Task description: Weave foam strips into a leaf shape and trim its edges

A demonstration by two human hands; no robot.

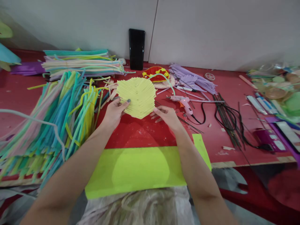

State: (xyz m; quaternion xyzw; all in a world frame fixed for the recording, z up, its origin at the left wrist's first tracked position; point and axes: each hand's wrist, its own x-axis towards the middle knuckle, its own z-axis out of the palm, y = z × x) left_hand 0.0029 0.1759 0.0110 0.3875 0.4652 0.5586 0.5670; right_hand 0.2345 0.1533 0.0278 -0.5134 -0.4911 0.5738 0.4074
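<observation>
A pale yellow leaf-shaped piece (pixel 137 97) is held up above the table, between the two hands, its broad face turned to the camera. Its outline is rounded above and drawn to a blunt point below, and its sides are notched by strip ends. The face is built of narrow, overlapping strips, slanted in from both sides and met along a central line. Its lower left edge is pinched by the left hand (pixel 114 111), with the thumb laid on the front; its lower right edge is touched by a fingertip of the right hand (pixel 167 115), but whether it is pinched there cannot be told. Behind, the room is closed off by a pale wall (pixel 211 31). Below it, a red table (pixel 213 153) is covered at the left by heaped fuzzy stems (pixel 51 118), and its near edge is overlaid by a yellow-green sheet (pixel 140 168). A black phone (pixel 136 50) is propped against the wall, and a pink glue gun (pixel 184 103) is seen right of the leaf.
</observation>
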